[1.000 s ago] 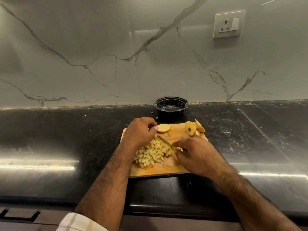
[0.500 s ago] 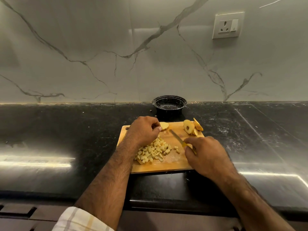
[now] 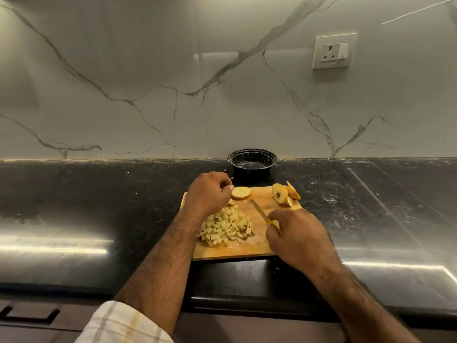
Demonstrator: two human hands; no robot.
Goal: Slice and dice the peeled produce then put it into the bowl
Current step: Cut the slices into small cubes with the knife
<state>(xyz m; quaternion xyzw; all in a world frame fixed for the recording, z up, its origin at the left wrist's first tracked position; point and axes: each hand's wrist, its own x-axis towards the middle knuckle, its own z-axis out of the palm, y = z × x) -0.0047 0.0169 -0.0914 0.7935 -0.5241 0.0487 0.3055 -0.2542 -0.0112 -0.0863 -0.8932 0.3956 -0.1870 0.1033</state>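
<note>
A grey marble-veined wall fills the upper frame, with a white socket plate (image 3: 334,51) at upper right; no writing is legible anywhere. Below runs a glossy black counter (image 3: 74,206). At centre lies a wooden cutting board (image 3: 259,243), and a black bowl (image 3: 251,162) stands just behind it. A heap of diced produce (image 3: 226,227) sits mid-board. The left hand (image 3: 207,191), fingers curled, touches a round slice (image 3: 241,193) with its fingertips. The right hand (image 3: 296,236) grips a yellow-handled knife (image 3: 258,209), its long axis running diagonally, tip toward upper left. Core scraps (image 3: 285,194) rest at the board's upper right corner
</note>
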